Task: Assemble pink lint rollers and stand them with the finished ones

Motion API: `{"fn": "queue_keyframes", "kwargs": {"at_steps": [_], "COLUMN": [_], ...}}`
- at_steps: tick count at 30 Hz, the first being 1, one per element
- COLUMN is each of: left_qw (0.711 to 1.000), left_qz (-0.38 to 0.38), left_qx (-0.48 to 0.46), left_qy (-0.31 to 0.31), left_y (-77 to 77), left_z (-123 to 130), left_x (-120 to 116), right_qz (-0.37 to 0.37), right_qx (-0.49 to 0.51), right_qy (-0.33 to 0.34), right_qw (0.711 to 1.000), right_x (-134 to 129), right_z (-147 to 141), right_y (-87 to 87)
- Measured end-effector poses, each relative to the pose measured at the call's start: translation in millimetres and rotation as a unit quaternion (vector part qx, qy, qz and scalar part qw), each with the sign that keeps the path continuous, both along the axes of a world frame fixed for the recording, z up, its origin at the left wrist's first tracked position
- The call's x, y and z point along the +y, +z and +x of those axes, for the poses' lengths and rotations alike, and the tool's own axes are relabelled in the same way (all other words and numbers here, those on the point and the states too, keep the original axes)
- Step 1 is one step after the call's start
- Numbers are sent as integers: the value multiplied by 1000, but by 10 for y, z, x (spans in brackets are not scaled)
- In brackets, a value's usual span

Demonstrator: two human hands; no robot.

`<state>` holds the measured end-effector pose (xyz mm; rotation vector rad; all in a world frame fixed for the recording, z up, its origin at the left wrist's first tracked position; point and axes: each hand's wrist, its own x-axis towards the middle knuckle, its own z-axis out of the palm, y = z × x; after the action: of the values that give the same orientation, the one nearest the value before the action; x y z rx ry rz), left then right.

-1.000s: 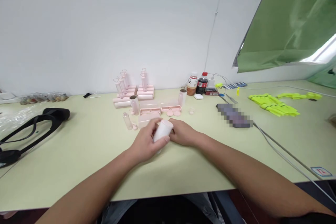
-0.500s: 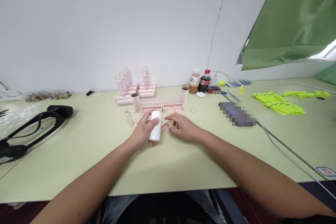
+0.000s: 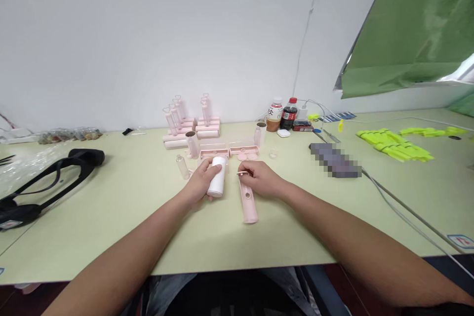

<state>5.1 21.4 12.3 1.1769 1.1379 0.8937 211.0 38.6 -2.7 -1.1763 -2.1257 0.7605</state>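
My left hand [image 3: 200, 181] is wrapped round a white roll [image 3: 217, 177], its thumb lying on the roll's side. To its right, my right hand [image 3: 259, 177] pinches the upper end of a long pink shell [image 3: 248, 203] with a round hole in it, and the shell's lower end points toward me. Pink half-shells [image 3: 243, 150] lie just beyond both hands, with pale pink discs beside them. A small clear bottle [image 3: 182, 167] leans left of my left hand. Two upright tubes [image 3: 191, 144] stand behind.
Finished-looking pink rollers [image 3: 176, 140] with upright handles stand near the wall. Two drink bottles [image 3: 288, 114], a blurred phone [image 3: 335, 160], cables and yellow strips [image 3: 392, 144] are on the right. A black strap-like frame [image 3: 79, 173] and clear plastic lie on the left.
My right hand has taken hold of the pink shell, which now shows at full length to the right of the roll. My left hand and the white roll have shifted slightly left.
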Motion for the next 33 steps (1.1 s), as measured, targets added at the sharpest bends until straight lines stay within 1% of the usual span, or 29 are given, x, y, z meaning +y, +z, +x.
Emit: {"fn": "queue_keyframes", "kwargs": {"at_steps": [4,7,10,12,14,16,18,21,23,25,30,33], "left_qw": [1000,1000,1000,1000,1000,999,999,999,998,997,995,994], "left_qz": [-7,-7,-1,6,10,9,11,26,33,34,42,54], "left_qx": [4,-2,3,8,15,20,18,3,-6,-9,-11,-4], "left_qy": [-16,-21,-16,-13,-16,-26,-35,-43,-54,-68,-88,-100], "left_y": [-86,-119,-120,-108,-96,-94,-103,-130,-141,-139,-102,-86], "left_z": [36,66,79,80,78,74,68,58,53,51,56,54], "left_x": [-12,-31,-41,-45,-50,-53,-53,-48,-45,-45,-60,-67], "right_qz": [-59,-109,-184,-215,-242,-275,-324,-391,-412,-422,-433,-440], "right_qx": [66,94,107,110,111,111,134,219,270,297,314,322], "right_qy": [-64,-71,-95,-120,-128,-117,-83,-24,-3,7,15,40], "right_qw": [994,987,972,963,955,948,933,894,870,856,845,837], "right_x": [18,47,69,69,56,34,12,-8,-11,-9,0,4], "right_z": [-27,-47,-49,-43,-37,-30,-23,-14,-10,-7,-5,1], "right_y": [-52,-100,-118,-109,-89,-61,-28,24,49,58,30,5]}}
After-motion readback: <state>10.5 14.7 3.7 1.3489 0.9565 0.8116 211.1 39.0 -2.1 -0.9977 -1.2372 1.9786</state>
